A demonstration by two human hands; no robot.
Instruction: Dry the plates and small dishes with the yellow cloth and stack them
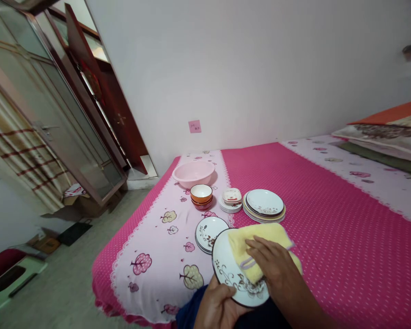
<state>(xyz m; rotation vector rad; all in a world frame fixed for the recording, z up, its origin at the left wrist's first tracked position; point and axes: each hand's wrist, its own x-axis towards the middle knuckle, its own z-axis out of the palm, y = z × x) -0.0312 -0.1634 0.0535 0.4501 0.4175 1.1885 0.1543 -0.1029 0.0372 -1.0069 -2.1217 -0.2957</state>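
My left hand (219, 299) grips the lower left edge of a white plate (226, 267) with a dark rim and brown flower pattern, thumb on top. The plate is tilted above the near edge of the bed. On its right side lies a yellow cloth (274, 233), pressed against the plate by my right hand (272, 260). Just behind the held plate is a small stack of similar plates (208, 230). Farther back stand orange bowls (201, 196), small plates (230, 209) with a square dish (232, 195) on top, and a stack of larger plates (264, 202).
A pink basin (194, 173) sits near the far left corner of the bed (315, 196), close to the wall. Folded bedding (390, 137) lies at the far right. On the floor at left is a green stool (15, 278) with a red top.
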